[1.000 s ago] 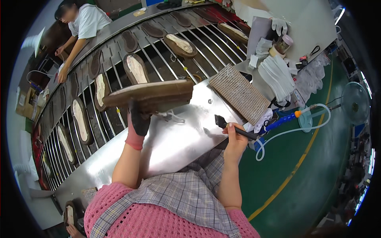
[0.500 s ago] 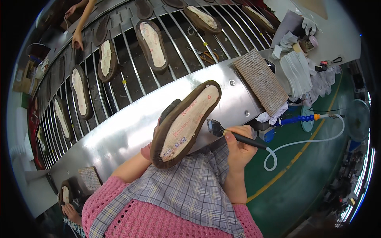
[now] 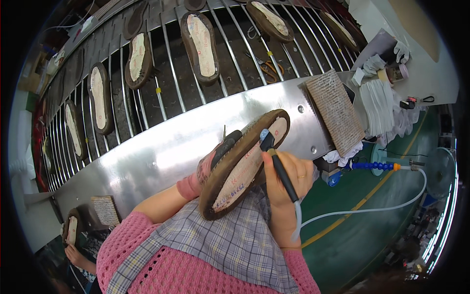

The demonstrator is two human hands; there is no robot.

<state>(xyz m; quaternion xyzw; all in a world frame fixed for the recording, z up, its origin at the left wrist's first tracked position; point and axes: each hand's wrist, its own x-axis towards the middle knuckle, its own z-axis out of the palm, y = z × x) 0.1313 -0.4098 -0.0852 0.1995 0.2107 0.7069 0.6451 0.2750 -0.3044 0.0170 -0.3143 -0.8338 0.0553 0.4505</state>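
A brown shoe (image 3: 240, 179) is held up sole side toward me, tilted from lower left to upper right. Its pale inner bottom carries red and blue printing. My left hand (image 3: 204, 167), in a pinkish glove, grips it from behind; most of its fingers are hidden. In my right hand (image 3: 292, 177) is a glue brush (image 3: 283, 175) with a black handle, its fingers wrapped round it. The brush head lies against the pale bottom near the shoe's upper right end. A white tube (image 3: 362, 210) runs from the handle's lower end.
Several shoes, such as one brown shoe (image 3: 200, 46), lie bottom up on a metal roller rack (image 3: 166, 59). In front is a steel ledge (image 3: 161, 142) with a ridged brown board (image 3: 335, 110). White gloves (image 3: 378, 110) pile at right. Another person's hand (image 3: 77, 256) holds a shoe at lower left.
The brush has moved up and left from beside the shoe onto its bottom. The view has shifted, and the other person's arm at the upper left is gone from sight.
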